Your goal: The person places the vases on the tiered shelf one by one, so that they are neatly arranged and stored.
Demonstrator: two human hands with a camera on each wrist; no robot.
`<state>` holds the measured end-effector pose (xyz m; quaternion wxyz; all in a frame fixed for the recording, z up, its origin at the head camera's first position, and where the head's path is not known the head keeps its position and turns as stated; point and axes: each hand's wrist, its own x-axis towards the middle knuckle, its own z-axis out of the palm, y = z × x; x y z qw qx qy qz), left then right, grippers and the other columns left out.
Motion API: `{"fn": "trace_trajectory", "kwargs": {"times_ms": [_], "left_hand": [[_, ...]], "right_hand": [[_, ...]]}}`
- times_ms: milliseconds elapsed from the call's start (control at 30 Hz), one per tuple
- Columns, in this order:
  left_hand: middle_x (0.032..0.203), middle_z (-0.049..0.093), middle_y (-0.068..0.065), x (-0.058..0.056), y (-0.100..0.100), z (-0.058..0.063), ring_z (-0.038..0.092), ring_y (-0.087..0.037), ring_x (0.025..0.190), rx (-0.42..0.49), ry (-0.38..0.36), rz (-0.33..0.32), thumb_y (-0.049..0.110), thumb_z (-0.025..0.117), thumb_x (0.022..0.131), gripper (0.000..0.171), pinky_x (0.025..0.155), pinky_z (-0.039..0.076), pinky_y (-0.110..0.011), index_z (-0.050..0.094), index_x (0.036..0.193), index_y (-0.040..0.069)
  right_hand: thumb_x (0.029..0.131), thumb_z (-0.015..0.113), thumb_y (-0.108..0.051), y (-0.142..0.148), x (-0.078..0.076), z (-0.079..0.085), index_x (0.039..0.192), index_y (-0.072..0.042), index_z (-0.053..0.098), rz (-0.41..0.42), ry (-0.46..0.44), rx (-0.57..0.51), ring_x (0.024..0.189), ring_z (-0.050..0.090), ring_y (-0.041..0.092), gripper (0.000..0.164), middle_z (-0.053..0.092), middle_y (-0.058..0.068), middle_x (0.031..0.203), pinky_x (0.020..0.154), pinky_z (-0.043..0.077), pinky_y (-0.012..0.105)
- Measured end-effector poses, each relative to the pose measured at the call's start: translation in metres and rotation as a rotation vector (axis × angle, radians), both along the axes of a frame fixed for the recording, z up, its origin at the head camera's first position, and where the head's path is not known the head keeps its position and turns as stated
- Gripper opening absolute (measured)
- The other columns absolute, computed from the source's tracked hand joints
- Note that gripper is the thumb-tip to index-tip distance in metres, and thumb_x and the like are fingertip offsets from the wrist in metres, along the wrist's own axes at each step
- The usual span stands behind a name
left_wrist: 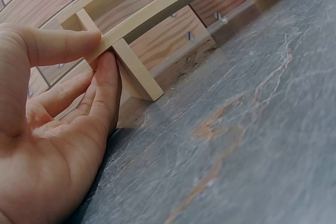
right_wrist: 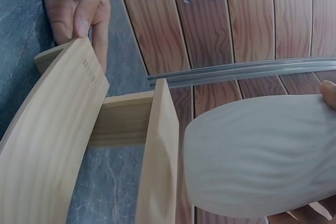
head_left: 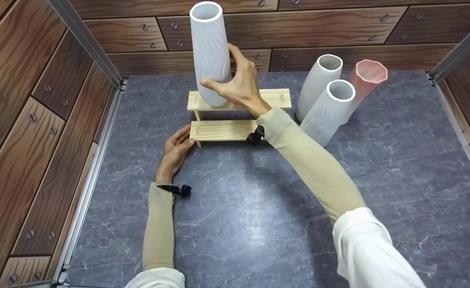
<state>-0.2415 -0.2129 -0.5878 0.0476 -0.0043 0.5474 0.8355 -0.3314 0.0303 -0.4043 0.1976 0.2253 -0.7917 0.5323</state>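
A tall white vase with a wavy ribbed surface (head_left: pixel 211 52) is in my right hand (head_left: pixel 241 82), thumb on one side and fingers round the other. Its base is over the left part of the upper step of a two-step wooden stand (head_left: pixel 225 130). In the right wrist view a narrow gap shows between the vase's base (right_wrist: pixel 210 166) and the upper step (right_wrist: pixel 160 166). My left hand (head_left: pixel 175 150) pinches the left end of the lower step. The left wrist view shows thumb and fingers of that hand (left_wrist: pixel 58 114) at the step's corner, beside a short leg.
Right of the stand are two more white vases, a rear one (head_left: pixel 319 86) and a ribbed front one (head_left: pixel 329 112). A pink faceted vase (head_left: pixel 367 86) is behind them. Wood-patterned walls (head_left: pixel 319 28) with metal edge rails (head_left: pixel 95 172) enclose the dark marbled surface (head_left: pixel 235 224).
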Motion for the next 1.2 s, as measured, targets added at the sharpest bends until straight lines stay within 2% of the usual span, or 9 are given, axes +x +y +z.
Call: {"fn": "trace_trajectory", "kwargs": {"times_ms": [167,300,633,900,1200], "left_hand": [[0.162,0.042,-0.032,0.0,0.001,0.0,0.058,-0.025,0.135,-0.005,0.007,-0.004,-0.012,0.063,0.099,0.065,0.111,0.052,-0.027,0.039,0.16,-0.01],[0.161,0.043,-0.032,0.001,0.001,-0.001,0.061,-0.023,0.131,-0.009,0.006,0.012,-0.013,0.062,0.098,0.065,0.108,0.054,-0.027,0.04,0.159,-0.011],[0.163,0.041,-0.031,-0.002,0.005,0.003,0.055,-0.027,0.138,-0.013,0.005,-0.008,-0.011,0.063,0.099,0.067,0.109,0.053,-0.027,0.038,0.161,-0.01],[0.161,0.042,-0.033,0.001,-0.001,0.001,0.063,-0.021,0.127,-0.008,0.01,0.014,-0.014,0.06,0.099,0.064,0.107,0.054,-0.026,0.038,0.159,-0.012],[0.163,0.042,-0.029,0.002,-0.002,0.002,0.058,-0.024,0.136,-0.046,0.009,-0.014,-0.008,0.063,0.101,0.065,0.11,0.053,-0.028,0.038,0.161,-0.008]], "right_hand": [[0.07,0.097,-0.047,0.0,-0.002,-0.009,0.149,-0.009,0.058,0.021,-0.015,-0.018,0.109,0.074,0.014,0.096,0.075,0.007,0.13,0.093,0.061,0.025],[0.07,0.097,-0.05,0.0,-0.003,-0.014,0.149,-0.012,0.058,0.022,-0.021,0.01,0.111,0.073,0.013,0.095,0.075,0.005,0.131,0.094,0.06,0.026],[0.072,0.097,-0.048,0.004,-0.009,-0.013,0.149,-0.013,0.059,0.022,-0.017,0.037,0.114,0.072,0.013,0.093,0.075,0.004,0.131,0.098,0.058,0.025],[0.076,0.096,-0.041,0.0,-0.014,-0.015,0.153,-0.011,0.054,0.114,-0.075,0.007,0.12,0.069,0.013,0.094,0.071,0.006,0.137,0.102,0.057,0.026],[0.079,0.095,-0.038,0.002,-0.011,-0.013,0.16,-0.011,0.044,0.145,-0.121,0.035,0.124,0.067,0.015,0.1,0.067,0.009,0.143,0.105,0.056,0.028]]}}
